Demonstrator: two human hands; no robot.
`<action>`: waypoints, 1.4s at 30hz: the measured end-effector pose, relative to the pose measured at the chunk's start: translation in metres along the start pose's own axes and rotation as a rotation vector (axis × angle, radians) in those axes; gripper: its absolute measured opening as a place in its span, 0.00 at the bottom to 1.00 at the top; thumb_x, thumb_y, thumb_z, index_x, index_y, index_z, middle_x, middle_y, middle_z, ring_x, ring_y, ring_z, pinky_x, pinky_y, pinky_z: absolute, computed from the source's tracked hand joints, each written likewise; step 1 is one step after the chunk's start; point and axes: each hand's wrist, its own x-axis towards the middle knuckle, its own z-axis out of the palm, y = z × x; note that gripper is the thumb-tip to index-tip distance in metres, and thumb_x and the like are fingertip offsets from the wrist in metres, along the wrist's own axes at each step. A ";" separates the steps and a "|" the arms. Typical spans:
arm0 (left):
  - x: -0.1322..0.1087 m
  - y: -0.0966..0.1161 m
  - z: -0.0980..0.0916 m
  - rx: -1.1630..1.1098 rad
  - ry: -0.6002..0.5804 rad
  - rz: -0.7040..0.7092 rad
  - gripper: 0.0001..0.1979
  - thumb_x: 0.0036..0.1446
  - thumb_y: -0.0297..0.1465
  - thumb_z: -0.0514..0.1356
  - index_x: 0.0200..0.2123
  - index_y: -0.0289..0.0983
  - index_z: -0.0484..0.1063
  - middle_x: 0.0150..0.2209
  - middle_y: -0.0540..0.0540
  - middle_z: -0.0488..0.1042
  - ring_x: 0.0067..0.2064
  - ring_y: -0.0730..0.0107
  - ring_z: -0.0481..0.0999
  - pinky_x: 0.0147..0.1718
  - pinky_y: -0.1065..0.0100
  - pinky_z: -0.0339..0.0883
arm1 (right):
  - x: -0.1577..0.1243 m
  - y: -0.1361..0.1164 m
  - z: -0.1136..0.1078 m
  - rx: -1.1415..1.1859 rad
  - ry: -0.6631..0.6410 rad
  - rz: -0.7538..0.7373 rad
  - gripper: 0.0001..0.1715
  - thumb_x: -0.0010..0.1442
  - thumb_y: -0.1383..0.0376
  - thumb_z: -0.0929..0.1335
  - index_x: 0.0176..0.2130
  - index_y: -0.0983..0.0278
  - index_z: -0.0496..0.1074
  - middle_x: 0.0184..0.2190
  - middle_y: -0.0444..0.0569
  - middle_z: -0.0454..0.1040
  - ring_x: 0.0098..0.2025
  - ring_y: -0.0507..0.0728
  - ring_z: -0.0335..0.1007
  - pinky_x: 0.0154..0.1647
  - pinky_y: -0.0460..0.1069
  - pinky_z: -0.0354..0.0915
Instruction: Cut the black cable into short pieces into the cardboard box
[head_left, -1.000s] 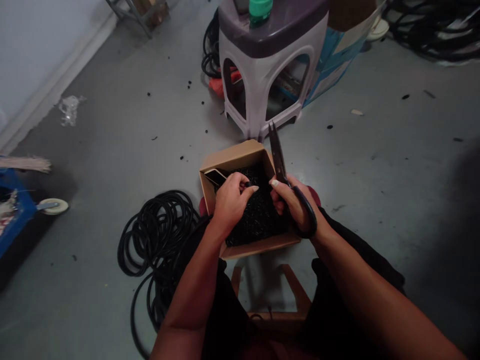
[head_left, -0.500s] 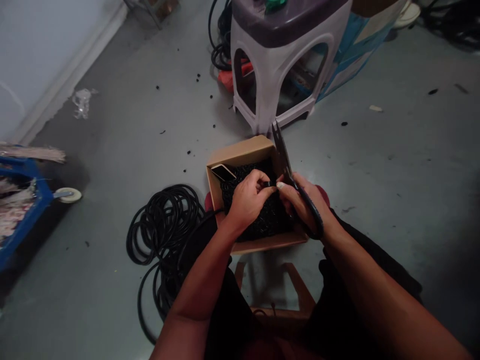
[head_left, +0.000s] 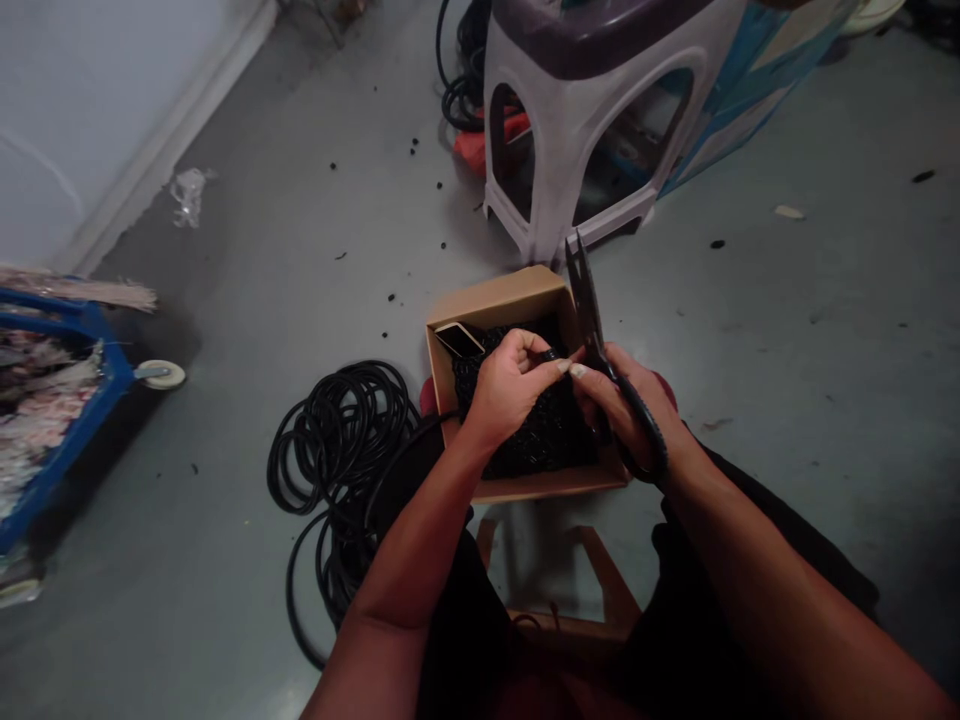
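Note:
My left hand [head_left: 501, 392] pinches a small black rubber-like piece [head_left: 550, 354] between thumb and fingers. My right hand [head_left: 626, 392] is closed around black-handled scissors [head_left: 588, 305], their blades pointing away from me and slightly apart. The thumb tips of both hands meet at the black piece, whose exact kind is too small to tell. Below them stands an open cardboard box [head_left: 501, 292], holding a mass of small black bits [head_left: 534, 438]. A phone-like dark slab with a pale edge [head_left: 459, 340] leans in the box's far left corner.
Coiled black cable or tubing [head_left: 341, 430] lies left of the box. Beyond the box stands a plastic stool [head_left: 551, 180] with a blue carton [head_left: 739, 110] behind it. A blue wheeled cart [head_left: 112, 375] is at far left. Black bits dot the grey floor [head_left: 300, 250].
The whole view has shifted, so the box and both hands appear slightly further right. Both hands stay together over the box, and the left thumb is straighter against the right fingertips.

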 end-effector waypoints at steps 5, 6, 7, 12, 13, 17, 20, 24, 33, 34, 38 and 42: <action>-0.003 0.005 0.000 0.121 0.034 0.036 0.09 0.49 0.31 0.63 0.29 0.37 0.63 0.27 0.54 0.66 0.28 0.79 0.65 0.29 0.74 0.59 | -0.002 -0.002 0.001 0.011 0.004 -0.016 0.15 0.56 0.52 0.65 0.37 0.60 0.65 0.19 0.39 0.63 0.20 0.50 0.59 0.21 0.46 0.59; -0.004 0.005 0.000 0.188 0.044 0.052 0.09 0.50 0.31 0.63 0.29 0.37 0.64 0.26 0.54 0.66 0.28 0.78 0.65 0.29 0.73 0.59 | -0.002 -0.002 0.001 0.005 0.006 -0.024 0.15 0.56 0.52 0.65 0.37 0.60 0.65 0.19 0.39 0.63 0.21 0.50 0.59 0.21 0.46 0.59; -0.004 0.006 0.001 0.262 0.052 0.068 0.08 0.50 0.31 0.63 0.29 0.37 0.64 0.26 0.54 0.67 0.28 0.78 0.65 0.29 0.73 0.59 | -0.003 -0.002 0.001 -0.001 0.008 -0.031 0.15 0.56 0.52 0.65 0.37 0.60 0.65 0.19 0.39 0.63 0.21 0.51 0.60 0.21 0.46 0.59; -0.007 0.009 0.002 0.533 0.034 0.145 0.06 0.51 0.26 0.61 0.27 0.38 0.64 0.27 0.53 0.69 0.30 0.74 0.67 0.32 0.70 0.60 | -0.003 -0.002 0.001 -0.027 0.022 -0.033 0.18 0.56 0.51 0.65 0.39 0.61 0.66 0.18 0.40 0.63 0.21 0.51 0.60 0.21 0.46 0.59; -0.007 0.009 0.002 0.552 0.027 0.155 0.06 0.52 0.26 0.60 0.27 0.38 0.64 0.27 0.52 0.69 0.30 0.74 0.67 0.32 0.70 0.60 | -0.003 -0.002 0.001 -0.028 0.022 -0.035 0.18 0.57 0.51 0.65 0.39 0.61 0.66 0.18 0.40 0.63 0.21 0.51 0.60 0.21 0.46 0.60; -0.006 0.006 0.001 0.565 0.028 0.172 0.08 0.53 0.29 0.61 0.27 0.38 0.62 0.27 0.52 0.69 0.30 0.74 0.67 0.32 0.70 0.60 | -0.002 0.000 -0.001 -0.009 0.026 -0.031 0.17 0.57 0.51 0.64 0.40 0.60 0.66 0.20 0.40 0.64 0.21 0.50 0.61 0.21 0.46 0.60; -0.002 0.002 -0.001 0.597 0.052 0.145 0.09 0.53 0.33 0.61 0.28 0.38 0.63 0.27 0.52 0.69 0.30 0.74 0.67 0.31 0.71 0.59 | -0.001 0.003 -0.005 -0.004 0.031 -0.033 0.17 0.58 0.51 0.64 0.40 0.60 0.66 0.21 0.40 0.65 0.21 0.50 0.61 0.21 0.46 0.60; 0.007 -0.006 -0.005 0.700 0.058 0.065 0.12 0.53 0.39 0.61 0.27 0.37 0.64 0.25 0.52 0.68 0.29 0.74 0.67 0.30 0.70 0.57 | 0.000 0.006 -0.013 -0.006 0.041 -0.059 0.16 0.58 0.51 0.64 0.40 0.59 0.66 0.22 0.41 0.66 0.22 0.50 0.62 0.22 0.46 0.60; 0.019 -0.024 -0.009 0.829 -0.044 0.040 0.11 0.53 0.29 0.59 0.41 0.37 0.68 0.33 0.49 0.72 0.33 0.72 0.70 0.34 0.69 0.62 | -0.001 0.010 -0.027 0.113 0.042 -0.052 0.14 0.57 0.53 0.65 0.38 0.59 0.66 0.23 0.41 0.65 0.21 0.50 0.60 0.22 0.46 0.59; 0.019 -0.025 -0.008 0.845 -0.060 0.036 0.14 0.53 0.28 0.59 0.45 0.37 0.67 0.34 0.49 0.72 0.33 0.72 0.71 0.35 0.69 0.62 | -0.002 0.011 -0.028 0.120 0.045 -0.049 0.14 0.57 0.53 0.66 0.38 0.59 0.66 0.23 0.41 0.66 0.21 0.50 0.60 0.21 0.46 0.58; 0.021 -0.028 -0.007 0.898 -0.073 0.068 0.14 0.55 0.29 0.58 0.46 0.38 0.68 0.33 0.48 0.74 0.35 0.69 0.71 0.36 0.68 0.62 | -0.004 0.012 -0.032 0.135 0.070 -0.058 0.13 0.57 0.53 0.66 0.38 0.59 0.66 0.23 0.41 0.65 0.21 0.50 0.60 0.21 0.46 0.59; 0.023 -0.028 -0.008 0.938 -0.063 0.093 0.08 0.58 0.29 0.54 0.32 0.37 0.72 0.31 0.47 0.74 0.35 0.68 0.71 0.36 0.67 0.61 | -0.006 0.009 -0.035 0.128 0.064 -0.053 0.13 0.58 0.54 0.66 0.38 0.59 0.66 0.23 0.41 0.65 0.21 0.50 0.61 0.20 0.46 0.59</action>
